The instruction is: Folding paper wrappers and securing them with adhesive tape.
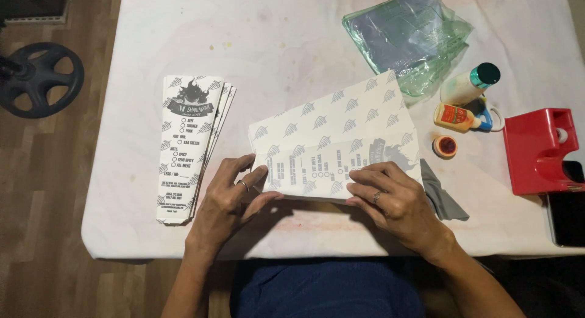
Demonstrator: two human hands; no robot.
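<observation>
**Paper sheet mid-fold at table edge**

Head view: white, stained table (292,38) over wood floor; black weight plate (39,79) on floor at far left.

Printed paper sheet (338,144) lying flat on table, near front edge, bottom strip folded up over itself. Left hand (228,202) at sheet's lower left corner, fingers bent, thumb and fingertips pinching the folded edge, likely to keep the corner aligned. Right hand (393,199) spread flat on the lower right part of the fold, fingers extended and pressing down, gripping nothing; looks like holding the crease flat.

Stack of finished paper sleeves (189,147) just left of left hand, fanned slightly, apart from sheet.

Clear plastic bag (408,41) at far right back, touching sheet's top corner. Glue bottles (466,102) and small round cap (445,146) beside sheet on right, within reach of right hand. Red tape dispenser (539,150) at right edge. Grey cloth (440,196) partly under sheet's right side.
</observation>
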